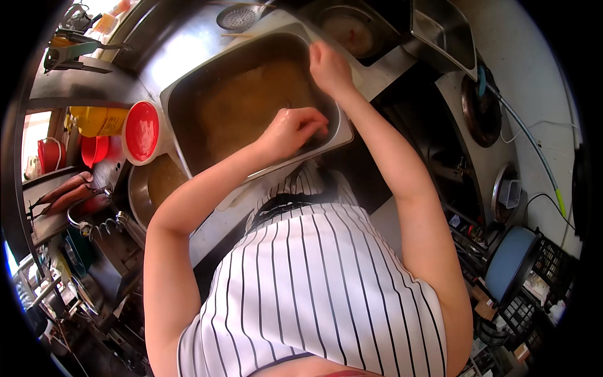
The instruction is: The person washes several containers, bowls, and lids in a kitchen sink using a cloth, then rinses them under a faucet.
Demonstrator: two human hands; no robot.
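Note:
A deep rectangular stainless steel pan (pixel 183 141) with brownish, cloudy liquid in it lies tilted before me. My right hand (pixel 331 70) grips its rim at the upper right side. Over the near right corner of the pan is my left hand (pixel 294 131), wet on its back, with the fingers bent down toward the inner wall. Whether those fingers hold anything is hidden by the hand and the shadow there.
Left of the pan stand a red-bottomed white tub (pixel 141 132), a yellow bottle (pixel 101 121) and a round metal bowl (pixel 162 181). A perforated skimmer (pixel 239 18) lies behind. At right are a steel container (pixel 445 35), a pot lid (pixel 480 110) and a hose (pixel 527 127).

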